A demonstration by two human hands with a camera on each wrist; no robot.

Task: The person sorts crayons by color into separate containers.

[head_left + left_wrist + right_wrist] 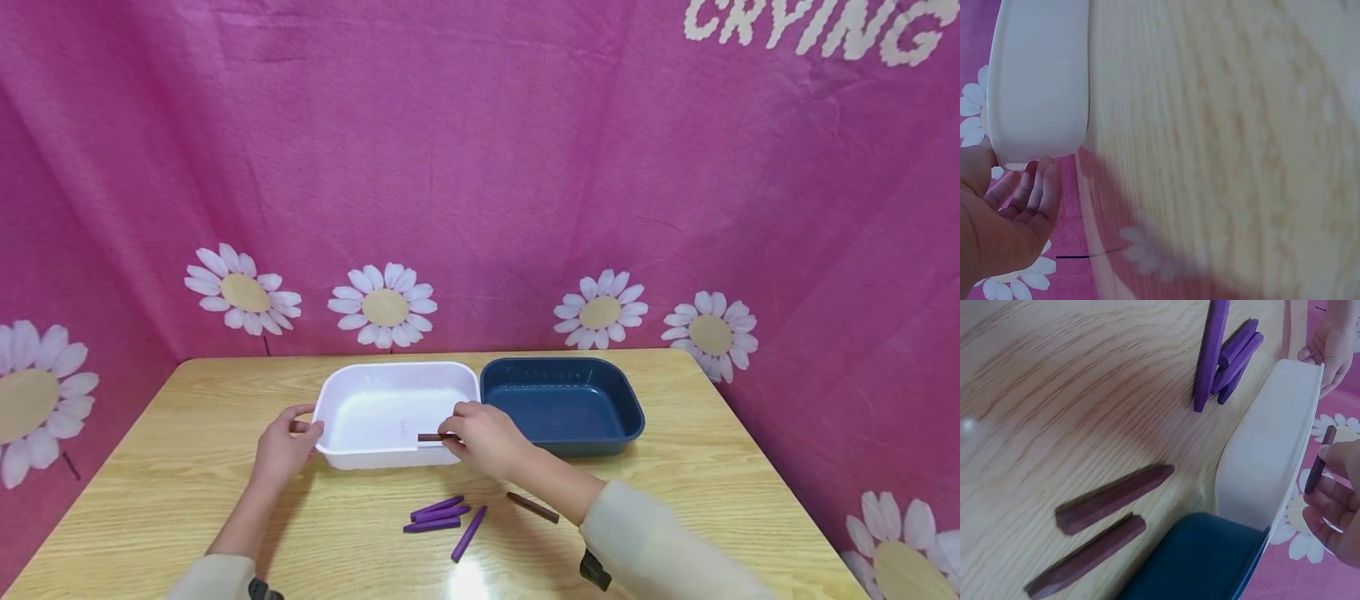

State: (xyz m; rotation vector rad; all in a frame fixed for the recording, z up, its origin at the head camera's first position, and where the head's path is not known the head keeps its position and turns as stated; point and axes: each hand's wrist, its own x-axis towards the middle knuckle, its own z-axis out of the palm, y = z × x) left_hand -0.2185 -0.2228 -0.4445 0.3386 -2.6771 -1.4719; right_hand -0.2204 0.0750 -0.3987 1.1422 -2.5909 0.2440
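From the head view, the right hand (483, 437) pinches a brown stick (431, 437) by one end over the near edge of the white tub (397, 367); the stick lies flat, its free end pointing left over the tub's inside; the left hand (283, 446) rests its fingers on the tub's left wall, thumb on top, steadying it; a blue tub (562, 367) sits touching the white one on its right; on the table (150, 483) near the person lie four purple sticks (442, 517) in a loose bunch and one more brown stick (532, 507) just to their right.

From the left wrist view, the left hand (1004, 219) has loosely curled fingers next to the tub's (1038, 81) rounded corner; I cannot tell if they press on it.

From the right wrist view, the right hand's fingertips (1335, 500) hold the stick (1320, 459) at its lower end, with the rest sticking up past the tub rim (1300, 456); two brown sticks (1104, 525) lie beside the blue tub (1204, 562), though the head view shows only one.

The stick looks light, stiff and smooth, maybe easy to snap like a crayon; a soft pinch near the middle would hold it best; nothing blocks the way into the tub but its low wall.
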